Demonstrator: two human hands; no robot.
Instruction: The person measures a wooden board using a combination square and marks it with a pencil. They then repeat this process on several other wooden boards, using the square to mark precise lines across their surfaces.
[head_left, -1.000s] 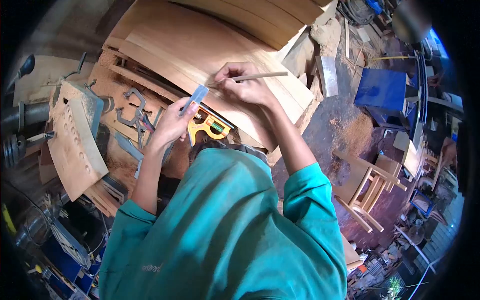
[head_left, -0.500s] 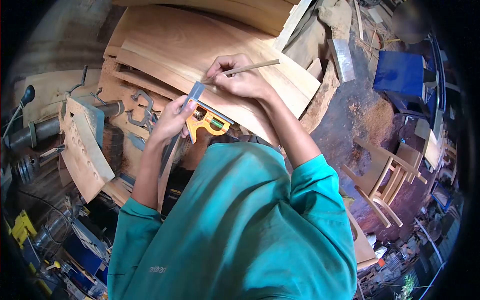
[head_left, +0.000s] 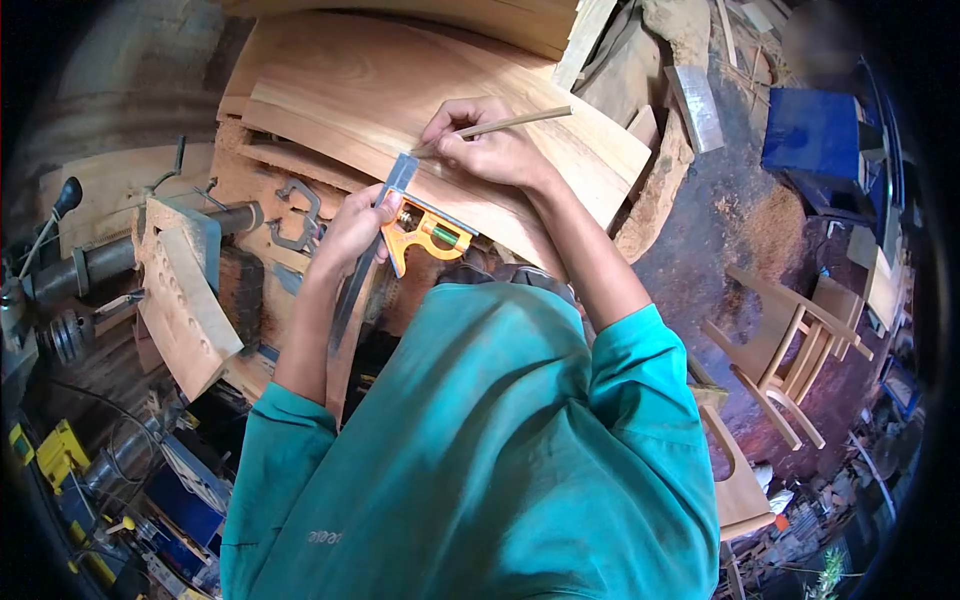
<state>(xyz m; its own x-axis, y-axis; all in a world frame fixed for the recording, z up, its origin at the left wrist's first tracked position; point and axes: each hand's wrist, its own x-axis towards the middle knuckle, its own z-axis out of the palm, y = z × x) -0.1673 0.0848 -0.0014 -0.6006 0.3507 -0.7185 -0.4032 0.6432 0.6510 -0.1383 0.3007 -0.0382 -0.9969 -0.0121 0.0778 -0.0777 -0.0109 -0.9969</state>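
My left hand [head_left: 358, 230] is closed around a combination square [head_left: 432, 232] with a yellow head and a green level vial. The head rests along the near edge of a wide wooden board [head_left: 360, 95], and the tip of the steel blade lies over that edge. In my right hand [head_left: 490, 145] is a wooden pencil [head_left: 525, 118], pinched between the fingers and slanting up to the right. Its point is down at the board, close to the end of the blade. The mark itself is too small to make out.
To the left are a C-clamp [head_left: 295, 215] and a wooden block with round holes [head_left: 190, 310]. On the right stand a blue box [head_left: 815, 135], a wooden chair [head_left: 785, 350] and a metal-coloured bar [head_left: 695, 108]. Sawdust [head_left: 770, 235] covers part of the floor.
The whole view has shifted slightly, so most things sit a little further right. Both hands keep hold of the square and the pencil near the same board edge.
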